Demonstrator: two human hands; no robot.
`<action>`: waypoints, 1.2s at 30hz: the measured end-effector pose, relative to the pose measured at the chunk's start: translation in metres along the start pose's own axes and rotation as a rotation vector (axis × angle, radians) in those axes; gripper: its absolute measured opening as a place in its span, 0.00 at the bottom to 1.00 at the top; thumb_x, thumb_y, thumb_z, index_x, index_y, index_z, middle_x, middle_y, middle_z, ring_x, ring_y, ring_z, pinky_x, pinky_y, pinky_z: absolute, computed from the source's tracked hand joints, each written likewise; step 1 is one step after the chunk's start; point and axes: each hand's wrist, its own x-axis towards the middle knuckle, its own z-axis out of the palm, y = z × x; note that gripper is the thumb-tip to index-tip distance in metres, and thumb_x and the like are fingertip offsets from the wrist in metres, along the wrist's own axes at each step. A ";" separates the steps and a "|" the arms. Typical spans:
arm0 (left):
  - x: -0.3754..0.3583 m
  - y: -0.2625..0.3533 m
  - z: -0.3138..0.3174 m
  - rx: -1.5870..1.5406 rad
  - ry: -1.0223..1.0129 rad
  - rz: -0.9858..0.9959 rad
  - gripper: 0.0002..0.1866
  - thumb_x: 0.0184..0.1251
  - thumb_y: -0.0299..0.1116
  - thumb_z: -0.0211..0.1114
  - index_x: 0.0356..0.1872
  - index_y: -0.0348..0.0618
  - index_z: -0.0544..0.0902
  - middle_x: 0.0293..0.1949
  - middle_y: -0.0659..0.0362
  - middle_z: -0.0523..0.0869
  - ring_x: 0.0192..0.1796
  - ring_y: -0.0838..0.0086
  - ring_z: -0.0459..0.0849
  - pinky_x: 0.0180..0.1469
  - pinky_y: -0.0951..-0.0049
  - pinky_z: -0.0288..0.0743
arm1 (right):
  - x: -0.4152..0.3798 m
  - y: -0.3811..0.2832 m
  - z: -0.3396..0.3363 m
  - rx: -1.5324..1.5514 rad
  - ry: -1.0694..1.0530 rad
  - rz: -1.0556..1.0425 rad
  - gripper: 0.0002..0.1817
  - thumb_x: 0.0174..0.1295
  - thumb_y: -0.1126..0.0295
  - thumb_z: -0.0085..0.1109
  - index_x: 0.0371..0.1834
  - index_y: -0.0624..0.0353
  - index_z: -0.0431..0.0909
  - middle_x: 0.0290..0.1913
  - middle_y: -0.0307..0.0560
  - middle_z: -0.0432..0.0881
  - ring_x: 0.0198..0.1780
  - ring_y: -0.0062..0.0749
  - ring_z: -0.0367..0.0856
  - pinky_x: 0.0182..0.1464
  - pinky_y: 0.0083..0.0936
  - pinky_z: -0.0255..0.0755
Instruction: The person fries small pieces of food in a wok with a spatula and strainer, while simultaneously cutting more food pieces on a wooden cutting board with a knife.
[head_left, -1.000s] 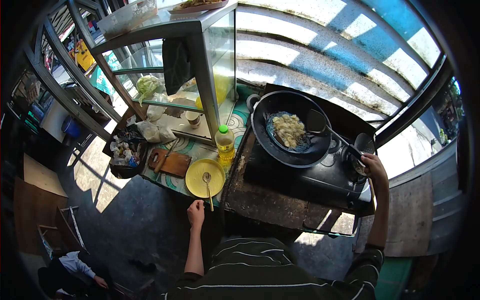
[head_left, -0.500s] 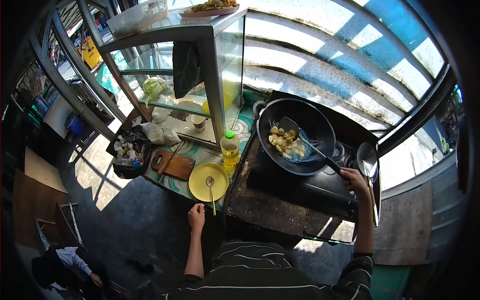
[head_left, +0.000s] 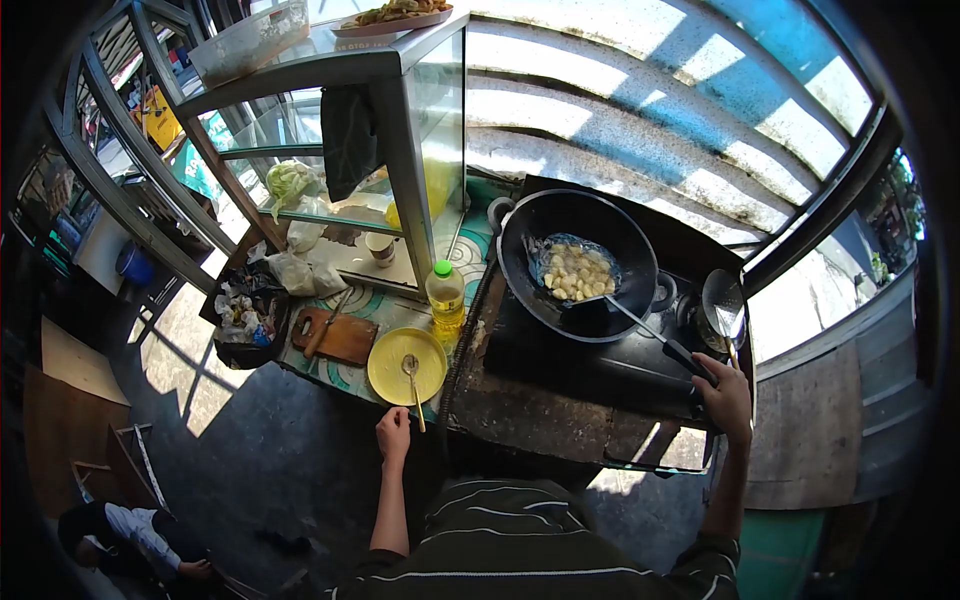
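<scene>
"Spatula [head_left: 676, 350] first: what does it look like, and what has hold of it?"

"It's long, with a thick black handle and a thin grey metal shaft. The right hand [head_left: 724, 392] is wrapped around the handle end, outside the wok [head_left: 600, 215], to its near right."

"And the far end?"

"Inside the wok. The shaft slants over the near right part of the rim and down to the cooking pieces [head_left: 575, 270]. The blade end merges with the dark metal; I can't make out its outline."

"What are those pieces like?"

"Pale yellow, small and lumpy, gathered in a patch of foaming oil in the wok's bottom."

"The left hand [head_left: 394, 432]?"

"Well left of the wok and nearer the wearer, fingers curled closed. It's just beside the near edge of a yellow bowl [head_left: 385, 372] with a spoon [head_left: 413, 388] in it; whether they touch I can't tell."

"What else sits around the wok?"

"To its left, a green-capped bottle [head_left: 445, 295], and farther left a wooden cutting board [head_left: 350, 340]. To its right, a skimmer [head_left: 722, 295]. Beyond it on the left, a glass cabinet [head_left: 410, 170]."
</scene>
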 end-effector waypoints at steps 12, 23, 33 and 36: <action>0.000 0.001 -0.003 -0.004 0.008 0.011 0.12 0.63 0.36 0.56 0.32 0.36 0.80 0.24 0.53 0.82 0.29 0.64 0.82 0.31 0.68 0.73 | 0.058 0.095 0.007 0.651 -0.092 0.257 0.18 0.57 0.64 0.57 0.47 0.62 0.75 0.20 0.36 0.70 0.16 0.15 0.66 0.14 0.14 0.55; -0.008 -0.006 -0.013 -0.020 0.039 0.023 0.12 0.64 0.36 0.55 0.33 0.36 0.80 0.25 0.54 0.82 0.29 0.64 0.82 0.32 0.69 0.73 | 0.094 0.102 0.087 1.098 -0.507 0.642 0.09 0.62 0.60 0.50 0.34 0.52 0.66 0.15 0.35 0.63 0.10 0.12 0.54 0.09 0.11 0.47; -0.002 -0.006 -0.012 -0.015 0.060 0.046 0.12 0.63 0.36 0.56 0.31 0.36 0.80 0.23 0.53 0.82 0.28 0.63 0.82 0.31 0.68 0.72 | 0.064 0.035 0.028 0.846 -0.413 0.232 0.14 0.63 0.63 0.51 0.46 0.60 0.76 0.16 0.29 0.62 0.15 0.09 0.57 0.14 0.08 0.48; -0.001 -0.002 -0.010 -0.021 0.047 0.041 0.12 0.63 0.36 0.56 0.31 0.36 0.79 0.23 0.53 0.82 0.27 0.63 0.82 0.31 0.68 0.72 | 0.052 0.038 0.009 0.657 -0.287 0.145 0.16 0.60 0.66 0.55 0.49 0.61 0.77 0.16 0.32 0.66 0.16 0.12 0.61 0.17 0.11 0.55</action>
